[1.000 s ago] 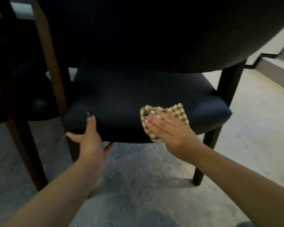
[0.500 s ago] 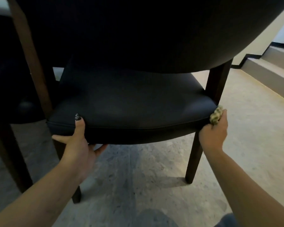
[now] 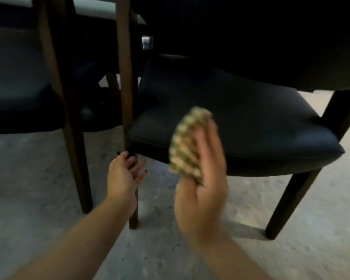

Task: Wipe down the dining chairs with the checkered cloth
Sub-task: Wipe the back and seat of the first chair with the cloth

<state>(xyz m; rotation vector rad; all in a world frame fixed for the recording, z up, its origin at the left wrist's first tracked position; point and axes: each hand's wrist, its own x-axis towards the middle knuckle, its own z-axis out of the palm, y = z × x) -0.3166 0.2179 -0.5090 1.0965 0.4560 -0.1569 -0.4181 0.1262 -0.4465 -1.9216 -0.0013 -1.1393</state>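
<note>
Forearms are reaching in from the near edge over the speckled floor (image 3: 49, 178). Nearest, the right hand (image 3: 200, 190) is blurring in front of the seat, its fingers (image 3: 212, 142) lying fairly straight against the checkered cloth (image 3: 187, 144), thumb hidden, so the grip is unclear. Further left, the left hand (image 3: 122, 174) is hanging with fingers loosely spread just beside the dining chair's front leg (image 3: 133, 199). Beyond, the dark padded seat (image 3: 251, 122) is sitting under a curved backrest (image 3: 271, 37); a second chair (image 3: 18, 87) is standing far left.
</note>
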